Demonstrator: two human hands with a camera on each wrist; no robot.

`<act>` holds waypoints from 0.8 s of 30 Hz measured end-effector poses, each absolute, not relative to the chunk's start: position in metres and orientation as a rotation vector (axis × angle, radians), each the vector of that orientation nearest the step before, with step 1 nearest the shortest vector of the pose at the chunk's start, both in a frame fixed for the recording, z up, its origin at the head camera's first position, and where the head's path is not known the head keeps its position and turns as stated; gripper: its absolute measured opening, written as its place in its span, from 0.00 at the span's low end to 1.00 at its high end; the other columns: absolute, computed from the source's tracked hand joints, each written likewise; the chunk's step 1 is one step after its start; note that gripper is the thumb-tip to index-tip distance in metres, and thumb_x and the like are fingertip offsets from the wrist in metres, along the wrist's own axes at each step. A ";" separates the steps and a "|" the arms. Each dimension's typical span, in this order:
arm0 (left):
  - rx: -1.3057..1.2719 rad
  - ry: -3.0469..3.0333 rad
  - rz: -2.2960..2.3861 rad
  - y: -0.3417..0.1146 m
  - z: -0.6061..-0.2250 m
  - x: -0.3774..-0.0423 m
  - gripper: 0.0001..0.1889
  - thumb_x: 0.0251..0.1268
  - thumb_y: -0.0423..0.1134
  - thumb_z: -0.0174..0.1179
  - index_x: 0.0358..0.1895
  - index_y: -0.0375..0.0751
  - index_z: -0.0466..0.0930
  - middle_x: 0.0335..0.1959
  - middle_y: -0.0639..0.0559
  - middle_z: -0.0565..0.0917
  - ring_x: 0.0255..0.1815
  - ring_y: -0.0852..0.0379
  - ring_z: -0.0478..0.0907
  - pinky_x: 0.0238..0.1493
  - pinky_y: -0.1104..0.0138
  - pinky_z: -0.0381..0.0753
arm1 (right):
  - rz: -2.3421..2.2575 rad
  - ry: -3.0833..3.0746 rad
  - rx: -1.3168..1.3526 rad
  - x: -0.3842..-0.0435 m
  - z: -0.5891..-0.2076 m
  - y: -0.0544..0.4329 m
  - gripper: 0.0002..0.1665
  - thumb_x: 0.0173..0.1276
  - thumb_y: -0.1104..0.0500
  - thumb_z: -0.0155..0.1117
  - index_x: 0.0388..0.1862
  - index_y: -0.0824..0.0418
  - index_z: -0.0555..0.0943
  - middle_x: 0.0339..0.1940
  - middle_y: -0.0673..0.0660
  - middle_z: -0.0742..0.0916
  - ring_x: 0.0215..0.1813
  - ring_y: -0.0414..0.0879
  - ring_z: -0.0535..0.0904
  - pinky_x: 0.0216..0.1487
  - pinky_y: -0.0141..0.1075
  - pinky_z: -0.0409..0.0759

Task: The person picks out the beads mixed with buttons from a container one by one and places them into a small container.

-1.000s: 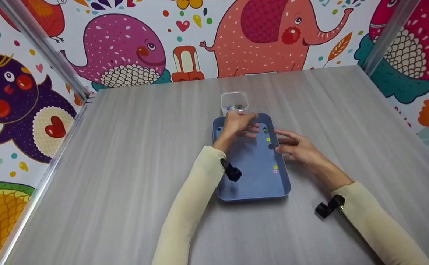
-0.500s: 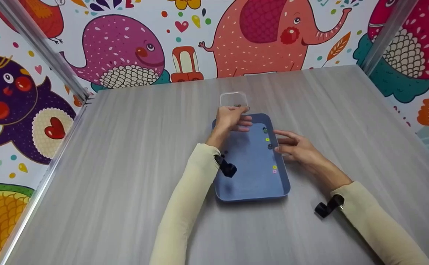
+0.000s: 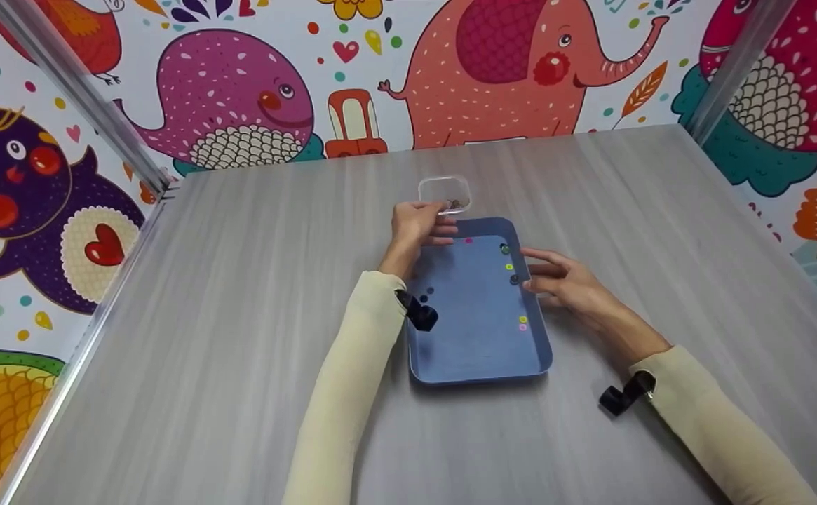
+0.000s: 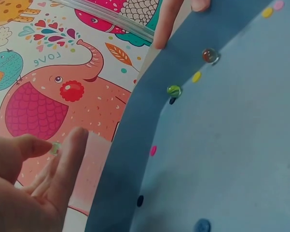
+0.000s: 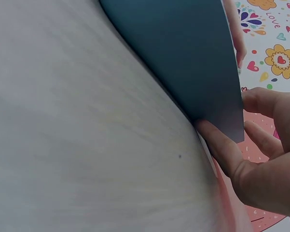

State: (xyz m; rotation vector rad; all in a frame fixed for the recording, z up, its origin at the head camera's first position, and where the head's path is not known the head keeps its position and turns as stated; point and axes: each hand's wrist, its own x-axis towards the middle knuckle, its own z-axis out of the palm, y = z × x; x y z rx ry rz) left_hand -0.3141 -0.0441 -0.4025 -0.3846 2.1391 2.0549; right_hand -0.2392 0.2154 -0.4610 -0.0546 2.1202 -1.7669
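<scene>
Between thumb and index finger, my left hand [image 3: 414,223] pinches a small greenish glass marble [image 4: 55,148] over the far left corner of the blue tray [image 3: 478,351]. My right hand [image 3: 576,286] holds the tray's right wall, its fingertips at the rim. A green marble [image 4: 174,91] and a brownish marble [image 4: 210,56] lie along that wall. Small button-like discs lie there too: yellow [image 3: 523,319], pink [image 3: 523,327] and another yellow one [image 4: 197,77]. A magenta disc [image 3: 468,240] sits by the far wall. Dark discs [image 3: 430,290] lie on the left side, partly near my sleeve.
A clear plastic container [image 3: 445,188] with several small pieces stands just behind the tray, partly hidden by my left fingers. The grey table [image 3: 254,315] spreads around the tray. Patterned walls [image 3: 240,91] with metal edges enclose the back and sides.
My left hand has moved left, away from the tray's middle toward its far left corner, uncovering the magenta and dark discs. My right hand and the tray have stayed in place.
</scene>
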 end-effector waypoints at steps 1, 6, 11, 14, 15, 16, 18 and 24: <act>-0.395 2.147 2.064 -0.045 -0.402 -0.314 0.18 0.72 0.40 0.59 0.55 0.28 0.82 0.40 0.37 0.90 0.26 0.55 0.89 0.29 0.65 0.90 | -1.761 2.124 -0.049 -0.239 -0.461 0.215 0.42 0.68 0.60 0.67 0.78 0.53 0.63 0.74 0.68 0.70 0.56 0.42 0.81 0.49 0.31 0.86; -0.457 2.191 2.082 -0.046 -0.403 -0.316 0.16 0.72 0.40 0.60 0.52 0.30 0.83 0.38 0.39 0.91 0.28 0.54 0.89 0.29 0.66 0.90 | -1.733 2.144 -0.021 -0.240 -0.461 0.215 0.42 0.67 0.59 0.69 0.78 0.51 0.64 0.74 0.66 0.71 0.56 0.42 0.81 0.49 0.30 0.87; -0.480 2.187 2.088 -0.048 -0.406 -0.319 0.15 0.72 0.41 0.60 0.51 0.32 0.84 0.38 0.40 0.91 0.29 0.53 0.90 0.29 0.66 0.90 | -1.738 2.138 -0.026 -0.240 -0.462 0.215 0.41 0.68 0.59 0.68 0.78 0.51 0.64 0.73 0.67 0.71 0.56 0.44 0.81 0.49 0.32 0.87; -0.477 2.180 2.095 -0.048 -0.408 -0.320 0.15 0.72 0.41 0.60 0.50 0.33 0.84 0.38 0.39 0.91 0.29 0.53 0.90 0.29 0.66 0.90 | -1.740 2.138 -0.023 -0.240 -0.462 0.216 0.42 0.68 0.59 0.69 0.78 0.51 0.64 0.73 0.66 0.71 0.57 0.44 0.80 0.50 0.32 0.87; -0.476 2.177 2.097 -0.048 -0.409 -0.320 0.15 0.72 0.41 0.60 0.50 0.33 0.84 0.38 0.39 0.91 0.29 0.52 0.90 0.29 0.66 0.90 | -1.742 2.138 -0.022 -0.241 -0.462 0.216 0.42 0.68 0.59 0.69 0.78 0.51 0.64 0.73 0.66 0.71 0.57 0.44 0.80 0.50 0.32 0.88; -0.474 2.174 2.100 -0.048 -0.409 -0.320 0.15 0.72 0.41 0.60 0.50 0.32 0.84 0.38 0.39 0.91 0.28 0.52 0.90 0.29 0.66 0.90 | -1.741 2.141 -0.027 -0.241 -0.462 0.216 0.42 0.68 0.59 0.69 0.78 0.51 0.64 0.73 0.67 0.71 0.58 0.44 0.80 0.50 0.32 0.88; -0.474 2.172 2.102 -0.048 -0.410 -0.320 0.15 0.72 0.41 0.60 0.51 0.32 0.84 0.38 0.39 0.90 0.28 0.52 0.90 0.29 0.65 0.90 | -1.740 2.146 -0.027 -0.241 -0.462 0.216 0.41 0.68 0.59 0.69 0.78 0.51 0.64 0.73 0.67 0.71 0.58 0.45 0.79 0.50 0.33 0.88; -0.497 2.171 2.105 -0.048 -0.413 -0.321 0.16 0.71 0.41 0.61 0.51 0.31 0.84 0.37 0.39 0.91 0.29 0.51 0.90 0.29 0.66 0.90 | -1.733 2.145 -0.020 -0.241 -0.463 0.216 0.41 0.67 0.59 0.69 0.78 0.50 0.65 0.74 0.66 0.71 0.59 0.47 0.79 0.50 0.33 0.88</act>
